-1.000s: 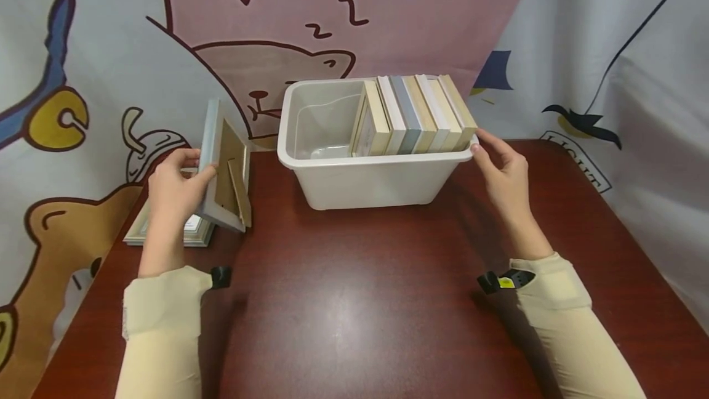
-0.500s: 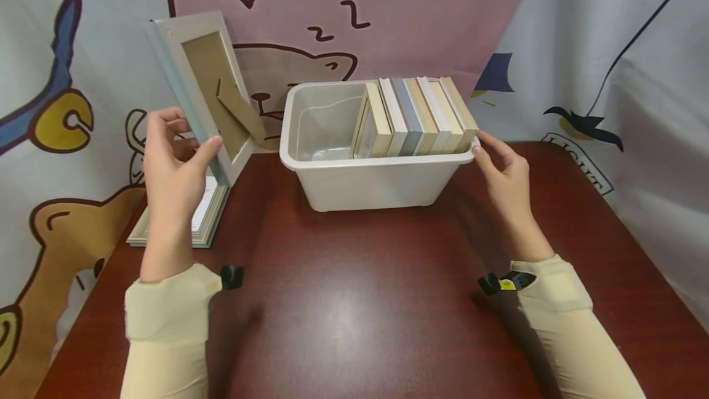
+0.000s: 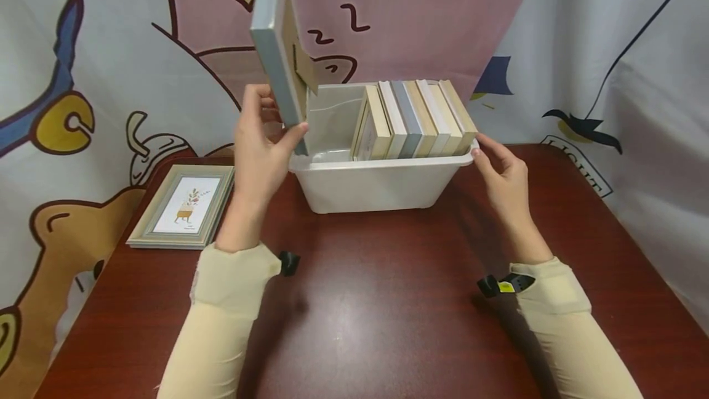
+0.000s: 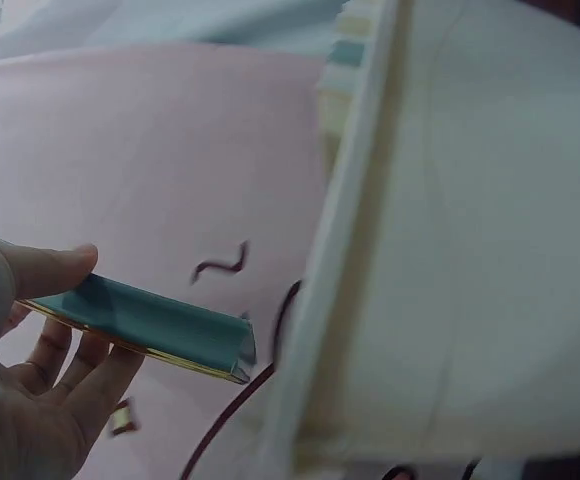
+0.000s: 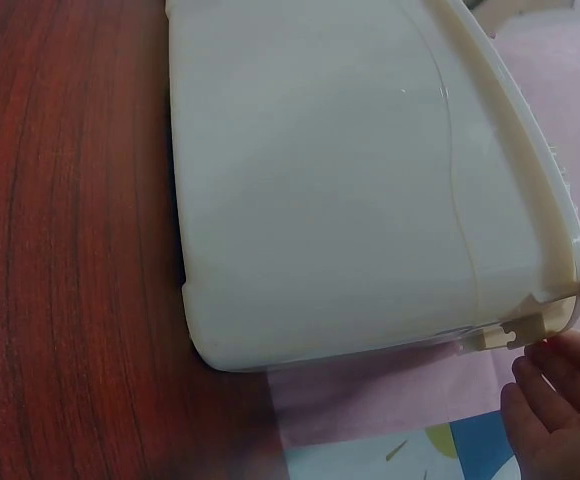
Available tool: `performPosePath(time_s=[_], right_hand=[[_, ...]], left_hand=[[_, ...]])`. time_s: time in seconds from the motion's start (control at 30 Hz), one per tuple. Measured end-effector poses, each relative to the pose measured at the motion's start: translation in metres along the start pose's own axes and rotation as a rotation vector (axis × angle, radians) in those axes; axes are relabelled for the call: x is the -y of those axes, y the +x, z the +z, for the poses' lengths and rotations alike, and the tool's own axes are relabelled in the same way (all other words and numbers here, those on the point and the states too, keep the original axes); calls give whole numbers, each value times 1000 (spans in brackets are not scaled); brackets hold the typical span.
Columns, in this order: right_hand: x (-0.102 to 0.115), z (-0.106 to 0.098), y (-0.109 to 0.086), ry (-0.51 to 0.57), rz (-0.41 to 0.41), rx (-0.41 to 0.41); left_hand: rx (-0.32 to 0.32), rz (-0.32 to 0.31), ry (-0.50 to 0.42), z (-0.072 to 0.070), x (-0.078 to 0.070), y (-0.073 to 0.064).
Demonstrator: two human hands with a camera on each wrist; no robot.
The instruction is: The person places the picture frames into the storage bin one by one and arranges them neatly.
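Observation:
My left hand (image 3: 257, 153) grips a blue-grey picture frame (image 3: 271, 42) by its lower part, thumb on one side and fingers on the other. The frame is upright, its brown back with a stand leg facing right, at the left end of a white plastic bin (image 3: 371, 186). In the left wrist view its edge (image 4: 160, 325) lies between thumb and fingers. Several picture frames (image 3: 410, 119) stand side by side in the bin's right half. My right hand (image 3: 504, 183) pinches the bin's right rim; the right wrist view shows its fingers (image 5: 545, 395) by the rim corner.
On the left of the dark red wooden table (image 3: 354, 300) lies a picture frame (image 3: 185, 208) with a plant print, face up, apparently on another. A printed curtain (image 3: 421, 17) hangs close behind the bin.
My left hand has lifted the blue-grey frame off the pile at the left and carried it right, to the bin's left end. The right hand stays on the rim.

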State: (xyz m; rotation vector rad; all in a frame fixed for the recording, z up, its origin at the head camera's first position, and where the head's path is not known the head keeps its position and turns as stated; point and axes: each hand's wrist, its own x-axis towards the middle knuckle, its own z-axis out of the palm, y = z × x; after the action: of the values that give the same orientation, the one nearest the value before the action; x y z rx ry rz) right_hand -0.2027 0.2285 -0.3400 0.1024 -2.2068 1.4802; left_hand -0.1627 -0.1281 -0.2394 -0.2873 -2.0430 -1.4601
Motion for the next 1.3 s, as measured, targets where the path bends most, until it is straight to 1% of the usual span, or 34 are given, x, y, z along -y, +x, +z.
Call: performPosePath(time_s=[0.1, 0.23, 0.33, 0.4, 0.47, 0.57, 0.6, 0.67, 0.73, 0.83, 0.93, 1.13, 1.17, 1.2, 1.23, 1.3], right_hand=[[1, 0, 0, 5, -9, 4], [2, 0, -1, 10, -23, 6], [1, 0, -2, 12, -13, 6], [0, 1, -2, 17, -5, 12], [0, 2, -2, 29, -3, 18], [-1, 3, -1, 62, -4, 26], [-2, 3, -1, 71, -4, 27], [-1, 3, 0, 84, -4, 23], [-1, 2, -1, 91, -1, 19], [0, 0, -2, 90, 3, 13], [0, 0, -4, 103, 7, 13], [1, 1, -4, 129, 2, 18], [1, 1, -3, 127, 4, 18], [1, 1, -3, 126, 4, 17], [1, 1, -3, 126, 7, 17], [1, 0, -3, 120, 10, 14]], left_hand=[[69, -36, 24, 20, 3, 3], [173, -126, 98, 44, 13, 9], [286, -204, 175, 60, 22, 15], [380, -235, 237, 67, 29, 19], [482, -239, 297, 72, 32, 23], [607, -211, 354, 74, 36, 27], [644, -206, 359, 74, 37, 28], [699, -213, 358, 73, 37, 29], [740, -245, 328, 72, 37, 30], [772, -312, 261, 72, 36, 30], [778, -367, 197, 71, 36, 30], [773, -466, 32, 67, 36, 31], [772, -474, 15, 66, 36, 31], [775, -479, 16, 66, 36, 31], [778, -472, 36, 66, 36, 32], [773, -442, 101, 66, 35, 31]])
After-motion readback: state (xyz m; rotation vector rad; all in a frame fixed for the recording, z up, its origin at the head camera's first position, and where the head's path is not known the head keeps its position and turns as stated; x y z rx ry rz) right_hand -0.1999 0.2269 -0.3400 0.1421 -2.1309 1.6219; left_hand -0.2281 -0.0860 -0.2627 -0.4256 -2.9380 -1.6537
